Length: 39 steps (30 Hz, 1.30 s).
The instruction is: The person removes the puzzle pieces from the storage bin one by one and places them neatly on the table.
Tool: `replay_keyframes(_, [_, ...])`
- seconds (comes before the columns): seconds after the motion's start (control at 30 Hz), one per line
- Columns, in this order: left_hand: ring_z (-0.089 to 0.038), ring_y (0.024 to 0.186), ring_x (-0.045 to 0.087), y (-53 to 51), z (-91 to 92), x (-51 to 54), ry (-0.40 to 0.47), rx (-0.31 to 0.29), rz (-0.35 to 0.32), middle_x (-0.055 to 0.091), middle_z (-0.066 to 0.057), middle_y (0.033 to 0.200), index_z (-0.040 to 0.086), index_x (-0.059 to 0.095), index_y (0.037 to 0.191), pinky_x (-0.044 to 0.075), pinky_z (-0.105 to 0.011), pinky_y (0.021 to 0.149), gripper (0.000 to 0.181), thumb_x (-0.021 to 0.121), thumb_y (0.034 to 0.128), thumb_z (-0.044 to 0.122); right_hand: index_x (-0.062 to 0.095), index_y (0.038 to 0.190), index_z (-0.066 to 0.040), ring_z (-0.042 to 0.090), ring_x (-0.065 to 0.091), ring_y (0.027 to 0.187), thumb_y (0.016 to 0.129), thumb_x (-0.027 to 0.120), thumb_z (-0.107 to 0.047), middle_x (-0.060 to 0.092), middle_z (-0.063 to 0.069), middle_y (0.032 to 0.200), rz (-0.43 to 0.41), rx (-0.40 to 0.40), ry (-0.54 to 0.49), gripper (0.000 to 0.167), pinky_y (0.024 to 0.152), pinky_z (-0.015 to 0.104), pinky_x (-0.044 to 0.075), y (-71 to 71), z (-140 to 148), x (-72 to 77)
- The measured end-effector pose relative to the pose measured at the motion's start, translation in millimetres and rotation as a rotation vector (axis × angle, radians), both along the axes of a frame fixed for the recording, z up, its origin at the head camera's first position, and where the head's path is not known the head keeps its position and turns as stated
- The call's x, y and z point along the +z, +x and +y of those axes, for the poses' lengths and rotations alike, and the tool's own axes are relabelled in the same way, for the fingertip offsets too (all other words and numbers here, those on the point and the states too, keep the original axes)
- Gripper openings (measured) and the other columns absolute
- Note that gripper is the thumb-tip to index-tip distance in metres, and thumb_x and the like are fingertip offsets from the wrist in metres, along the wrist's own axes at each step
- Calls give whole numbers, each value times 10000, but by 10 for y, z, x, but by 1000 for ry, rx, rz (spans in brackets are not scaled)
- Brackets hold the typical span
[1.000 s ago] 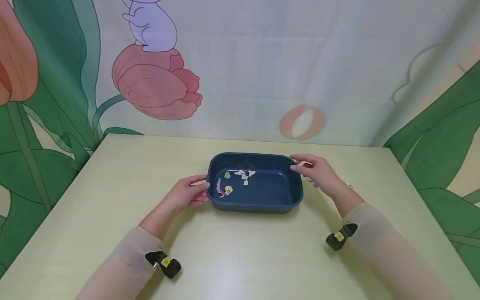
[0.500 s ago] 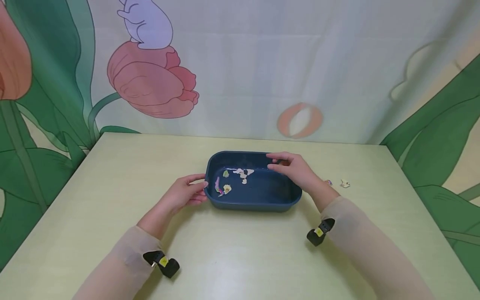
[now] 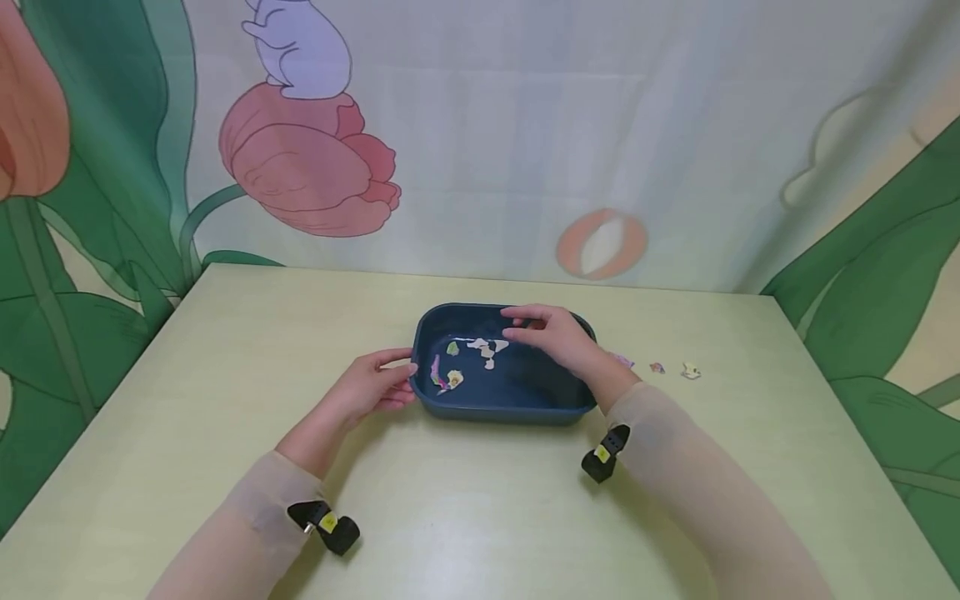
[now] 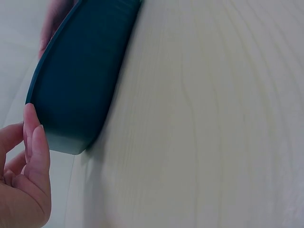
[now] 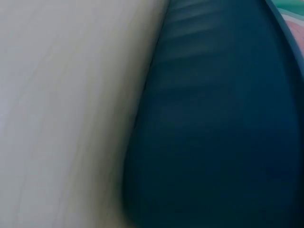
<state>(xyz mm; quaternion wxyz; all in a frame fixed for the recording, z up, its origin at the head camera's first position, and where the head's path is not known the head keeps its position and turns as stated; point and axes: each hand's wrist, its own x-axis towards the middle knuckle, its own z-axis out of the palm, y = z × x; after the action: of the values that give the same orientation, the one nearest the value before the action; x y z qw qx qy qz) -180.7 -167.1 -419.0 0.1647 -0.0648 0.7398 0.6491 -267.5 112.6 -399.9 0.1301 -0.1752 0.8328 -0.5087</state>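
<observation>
A dark blue rectangular tray (image 3: 510,413) stands on the table, with several small flat pieces in its left half: a green one (image 3: 452,348), a purple one (image 3: 437,370), a yellowish one (image 3: 454,379) and white ones (image 3: 489,353). The left hand (image 3: 372,383) holds the tray's left end, thumb on the rim; the left wrist view shows its fingers (image 4: 38,147) against the outer wall. Over the tray's right half is the right hand (image 3: 558,338), thumb and forefinger apart and pointing left; nothing is visible between them. The right wrist view shows only the tray's side (image 5: 213,133).
Right of the tray, small flat pieces lie on the pale table (image 3: 465,517): a purple one (image 3: 623,360) partly behind the right forearm, a colourful one (image 3: 657,367) and a whitish one (image 3: 691,371). A printed curtain (image 3: 480,142) hangs behind the table.
The right hand has moved left from the tray's right rim to over its inside, uncovering the small pieces on the table at the right. The left hand has stayed at the tray's left end.
</observation>
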Motion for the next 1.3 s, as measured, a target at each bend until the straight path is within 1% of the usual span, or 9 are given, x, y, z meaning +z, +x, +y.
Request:
replay_keyframes(0.07, [-179, 664, 665, -5, -4, 3, -6, 1, 2, 636, -56, 727, 33, 426, 1369, 549, -269, 619, 468, 561, 943, 171, 596, 1252, -90, 234, 532, 887, 865, 679, -237, 567, 77, 1056, 1, 13, 12, 423, 799, 323, 456, -30, -39, -34])
replay_keyframes(0.27, [-175, 664, 665, 3, -20, 6, 3, -7, 3, 631, -50, 720, 22, 408, 1379, 548, -263, 616, 484, 559, 944, 170, 625, 1208, -76, 204, 517, 788, 855, 690, -226, 570, 66, 997, 40, 31, 146, 389, 711, 274, 458, -99, -101, -153])
replay_keyframes(0.5, [-150, 642, 657, 11, -43, -4, 34, -4, -11, 628, -39, 706, 18, 394, 1387, 542, -244, 590, 503, 567, 940, 172, 629, 1200, -76, 203, 509, 775, 854, 690, -218, 574, 70, 990, 67, 57, 208, 378, 695, 275, 444, -143, -127, -230])
replay_keyframes(0.6, [-130, 621, 649, 4, -34, -14, 48, -10, -15, 627, -35, 700, 16, 393, 1388, 542, -245, 589, 504, 566, 940, 167, 604, 1230, -63, 190, 491, 735, 860, 681, -171, 566, 60, 914, 78, 78, 249, 394, 653, 263, 411, -152, -118, -252])
replay_keyframes(0.73, [-125, 612, 643, 2, -17, -12, 51, -6, -19, 628, -36, 701, 24, 398, 1387, 546, -256, 597, 498, 565, 941, 170, 556, 1287, -60, 177, 460, 655, 875, 660, -149, 519, 46, 767, 82, 139, 370, 435, 584, 256, 370, -160, -107, -277])
replay_keyframes(0.87, [-141, 622, 649, -4, -1, -12, 53, -8, -25, 632, -41, 705, 33, 408, 1384, 546, -256, 601, 497, 571, 939, 181, 555, 1295, -81, 164, 445, 603, 884, 649, -165, 485, 33, 687, 73, 170, 482, 431, 559, 251, 360, -163, -95, -303])
replay_keyframes(1.03, [-152, 627, 651, 0, 3, -26, 53, -6, -29, 634, -46, 704, 35, 413, 1382, 545, -252, 602, 497, 575, 937, 186, 639, 1191, -83, 166, 446, 630, 854, 685, -145, 487, 32, 699, 81, 151, 490, 345, 576, 252, 362, -144, -104, -305])
replay_keyframes(1.17, [-155, 634, 651, 6, 3, -27, 54, -8, -27, 636, -48, 713, 34, 405, 1387, 545, -250, 604, 501, 570, 940, 188, 709, 1044, -83, 174, 468, 729, 833, 708, -140, 560, 31, 788, 102, 123, 487, 218, 638, 259, 395, -129, -112, -286])
replay_keyframes(1.3, [-151, 632, 650, 8, 7, -27, 58, -8, -20, 635, -44, 713, 34, 400, 1388, 543, -244, 597, 499, 564, 943, 187, 736, 923, -94, 177, 505, 796, 848, 694, -152, 623, 27, 859, 135, 107, 510, 104, 702, 279, 438, -133, -122, -292])
